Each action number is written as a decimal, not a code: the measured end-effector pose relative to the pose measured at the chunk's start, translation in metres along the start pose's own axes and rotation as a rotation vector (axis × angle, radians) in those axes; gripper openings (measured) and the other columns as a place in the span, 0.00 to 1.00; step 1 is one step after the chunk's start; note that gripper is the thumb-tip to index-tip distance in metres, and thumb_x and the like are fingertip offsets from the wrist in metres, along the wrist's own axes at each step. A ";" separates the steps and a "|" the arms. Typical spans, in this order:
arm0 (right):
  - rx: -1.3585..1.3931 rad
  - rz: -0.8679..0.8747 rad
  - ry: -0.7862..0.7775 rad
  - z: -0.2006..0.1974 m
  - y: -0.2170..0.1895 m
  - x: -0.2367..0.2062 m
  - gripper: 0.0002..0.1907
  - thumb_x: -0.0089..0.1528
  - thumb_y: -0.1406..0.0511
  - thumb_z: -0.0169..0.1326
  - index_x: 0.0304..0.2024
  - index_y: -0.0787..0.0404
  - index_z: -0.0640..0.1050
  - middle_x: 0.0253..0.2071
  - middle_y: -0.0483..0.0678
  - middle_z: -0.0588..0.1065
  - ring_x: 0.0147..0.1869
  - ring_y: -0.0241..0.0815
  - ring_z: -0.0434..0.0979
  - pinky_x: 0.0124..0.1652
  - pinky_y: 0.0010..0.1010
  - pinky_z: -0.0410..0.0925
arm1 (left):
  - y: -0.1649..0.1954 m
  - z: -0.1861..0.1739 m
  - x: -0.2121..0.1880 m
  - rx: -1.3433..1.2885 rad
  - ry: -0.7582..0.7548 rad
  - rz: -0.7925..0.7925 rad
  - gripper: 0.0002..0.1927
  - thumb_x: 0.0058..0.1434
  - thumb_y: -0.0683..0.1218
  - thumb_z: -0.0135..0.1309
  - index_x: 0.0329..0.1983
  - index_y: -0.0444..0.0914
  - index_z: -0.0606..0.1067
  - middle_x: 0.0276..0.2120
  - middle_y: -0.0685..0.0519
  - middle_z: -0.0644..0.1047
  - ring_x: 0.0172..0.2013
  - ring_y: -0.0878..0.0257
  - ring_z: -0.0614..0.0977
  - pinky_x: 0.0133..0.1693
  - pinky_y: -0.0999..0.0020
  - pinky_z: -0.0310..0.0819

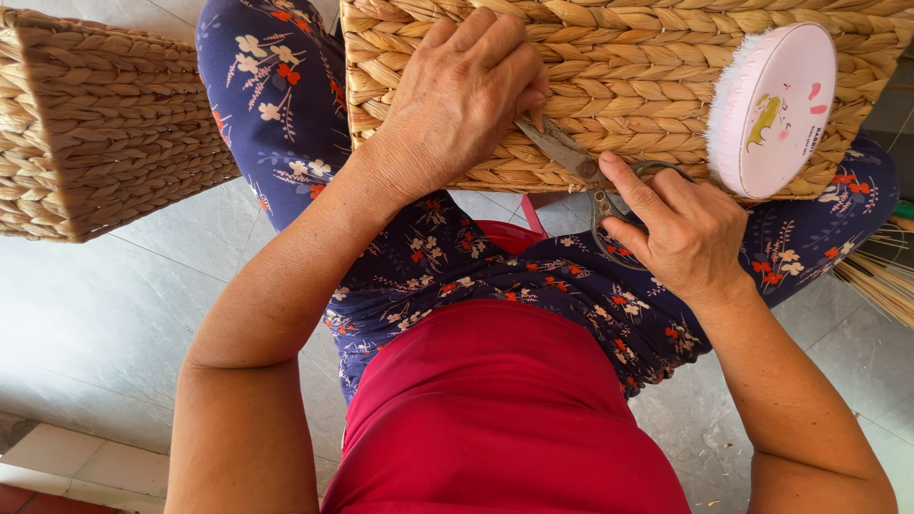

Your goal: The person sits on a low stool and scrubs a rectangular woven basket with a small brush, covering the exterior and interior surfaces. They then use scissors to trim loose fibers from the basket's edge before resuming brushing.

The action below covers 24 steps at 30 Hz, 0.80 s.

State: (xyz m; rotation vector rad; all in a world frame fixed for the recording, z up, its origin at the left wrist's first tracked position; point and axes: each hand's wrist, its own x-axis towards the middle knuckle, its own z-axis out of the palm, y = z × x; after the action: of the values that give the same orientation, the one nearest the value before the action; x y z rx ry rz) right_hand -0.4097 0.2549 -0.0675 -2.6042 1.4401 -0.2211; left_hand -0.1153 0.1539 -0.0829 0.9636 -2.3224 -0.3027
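A woven straw basket (609,105) rests on my lap, against my knees. My left hand (457,100) lies flat on its side, fingers curled near the blades of a pair of metal scissors (576,162). My right hand (681,228) grips the scissors' handles, index finger stretched along them, with the blades against the weave. A pink oval brush (773,109) with white bristles lies on the basket at the right, just above my right hand.
A second woven basket (95,124) stands on the grey tiled floor (95,305) at the left. Loose straw stalks (881,276) lie at the right edge. I wear a red top and dark floral trousers.
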 end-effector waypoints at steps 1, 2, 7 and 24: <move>0.002 0.000 -0.005 0.000 0.001 -0.001 0.43 0.52 0.57 0.73 0.70 0.47 0.76 0.29 0.42 0.66 0.27 0.39 0.65 0.29 0.34 0.62 | -0.001 0.000 0.002 -0.030 0.021 -0.033 0.07 0.65 0.44 0.61 0.38 0.41 0.74 0.40 0.54 0.69 0.45 0.58 0.74 0.46 0.61 0.68; 0.005 -0.001 -0.011 0.000 0.001 -0.002 0.43 0.52 0.57 0.73 0.71 0.48 0.75 0.29 0.41 0.67 0.27 0.39 0.65 0.29 0.34 0.62 | -0.003 -0.001 0.004 -0.058 0.041 -0.068 0.06 0.66 0.43 0.61 0.38 0.40 0.74 0.40 0.53 0.70 0.44 0.58 0.74 0.47 0.60 0.69; 0.106 0.051 -0.028 -0.002 0.001 -0.012 0.40 0.52 0.61 0.71 0.69 0.50 0.75 0.30 0.43 0.68 0.30 0.41 0.70 0.31 0.35 0.65 | -0.004 -0.033 0.001 -0.242 0.083 -0.193 0.06 0.69 0.39 0.61 0.40 0.36 0.73 0.38 0.52 0.76 0.40 0.53 0.77 0.44 0.57 0.72; 0.142 0.070 -0.061 -0.016 -0.001 -0.015 0.40 0.51 0.61 0.71 0.67 0.48 0.75 0.33 0.45 0.67 0.35 0.45 0.70 0.37 0.39 0.67 | 0.004 -0.047 -0.040 -0.044 -0.030 -0.144 0.08 0.66 0.40 0.62 0.48 0.41 0.80 0.39 0.55 0.72 0.43 0.59 0.76 0.46 0.62 0.75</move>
State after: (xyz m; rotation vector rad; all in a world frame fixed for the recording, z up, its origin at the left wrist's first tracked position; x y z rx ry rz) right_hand -0.4198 0.2667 -0.0523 -2.4224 1.4368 -0.2251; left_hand -0.0664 0.1854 -0.0612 1.1139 -2.2675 -0.4275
